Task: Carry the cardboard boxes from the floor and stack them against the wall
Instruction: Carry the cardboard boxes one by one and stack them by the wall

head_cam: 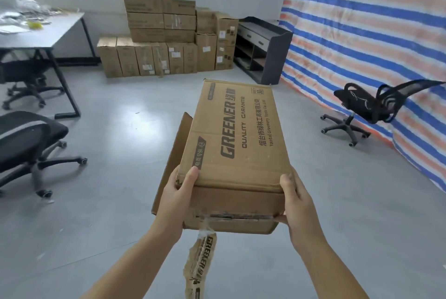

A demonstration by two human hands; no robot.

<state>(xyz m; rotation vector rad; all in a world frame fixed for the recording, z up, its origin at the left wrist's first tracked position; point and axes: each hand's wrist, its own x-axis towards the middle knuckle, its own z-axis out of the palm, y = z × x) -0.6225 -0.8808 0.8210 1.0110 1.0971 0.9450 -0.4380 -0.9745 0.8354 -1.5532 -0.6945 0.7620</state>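
I hold a long brown cardboard box (237, 136) printed "GREENER" out in front of me, above the grey floor. My left hand (177, 196) grips its near left corner, thumb on top. My right hand (295, 198) grips the near right corner the same way. A loose flap hangs off the box's left side and a torn strip of printed tape (199, 262) dangles from its near end. Ahead, a stack of similar cardboard boxes (166, 35) stands against the far white wall under the window.
A grey desk (45, 33) with clutter stands at the left, with two black office chairs (26, 144) near it. A dark shelf unit (264, 48) sits right of the stack. Another black chair (366, 107) stands by the striped tarpaulin (374, 33) on the right.
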